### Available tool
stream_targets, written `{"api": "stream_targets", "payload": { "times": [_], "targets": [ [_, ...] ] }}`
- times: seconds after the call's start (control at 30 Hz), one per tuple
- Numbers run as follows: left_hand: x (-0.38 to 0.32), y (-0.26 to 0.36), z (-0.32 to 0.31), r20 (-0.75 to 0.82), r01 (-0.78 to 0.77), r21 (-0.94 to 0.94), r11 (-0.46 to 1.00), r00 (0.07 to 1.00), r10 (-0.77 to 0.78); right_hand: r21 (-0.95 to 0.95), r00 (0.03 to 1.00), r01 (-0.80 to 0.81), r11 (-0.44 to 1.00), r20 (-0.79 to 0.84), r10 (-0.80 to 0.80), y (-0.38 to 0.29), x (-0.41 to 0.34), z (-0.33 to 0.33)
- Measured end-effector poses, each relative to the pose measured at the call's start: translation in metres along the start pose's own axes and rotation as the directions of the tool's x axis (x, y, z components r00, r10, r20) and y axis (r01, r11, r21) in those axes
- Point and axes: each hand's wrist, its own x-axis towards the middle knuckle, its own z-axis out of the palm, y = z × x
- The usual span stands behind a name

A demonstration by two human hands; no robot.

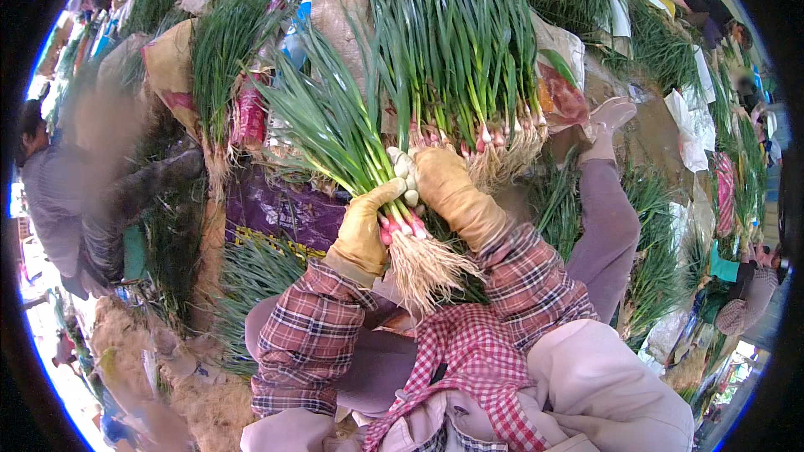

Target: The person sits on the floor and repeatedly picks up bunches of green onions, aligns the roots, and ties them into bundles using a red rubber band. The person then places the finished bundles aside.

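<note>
My left hand (363, 232), in a yellowish glove, grips a bunch of green garlic (370, 154) around its lower stems. The leaves fan up and to the left, while pinkish bulbs and long pale roots (427, 267) hang below the fist. Against the right side of the bunch are the bent fingers of my gloved right hand (443, 179), their tips whitish. Whether they pinch a stem cannot be made out. Just beyond that hand lies a broad pile of green garlic (458, 56), its bulbs and roots facing me.
At the left, a purple printed sack (282, 207) lies beside another bundle of green garlic (226, 63). A co-worker (75, 213) sits at far left, partly blurred. Leaves (653, 251) cover ground at right, where more people (747, 295) sit. My outstretched leg (603, 226) borders the right side.
</note>
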Motion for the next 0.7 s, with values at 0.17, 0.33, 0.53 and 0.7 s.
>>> {"api": "stream_targets", "payload": {
  "times": [0.17, 0.33, 0.53, 0.7],
  "targets": [
    [-0.001, 0.005, 0.007, -0.011, 0.018, -0.111, 0.994, 1.000, -0.019, 0.474, 0.993, -0.065, 0.878, -0.061, 0.106, 0.003, -0.006, 0.006],
    [-0.007, 0.001, 0.010, 0.074, 0.048, -0.219, 0.975, 0.997, -0.032, 0.981, 0.970, -0.195, 0.008, 0.194, -0.147, 0.033, -0.013, 0.032],
    [-0.032, 0.033, 0.026, 0.098, -0.011, -0.129, 0.992, 0.995, 0.023, -0.551, 0.995, -0.042, 0.834, -0.097, -0.014, 0.112, -0.071, 0.015],
    [-0.055, 0.084, 0.015, 0.145, -0.188, 0.128, 0.974, 0.975, 0.169, -0.886, 0.748, 0.310, 0.344, 0.451, 0.487, 0.104, -0.122, -0.018]
  ]
}}
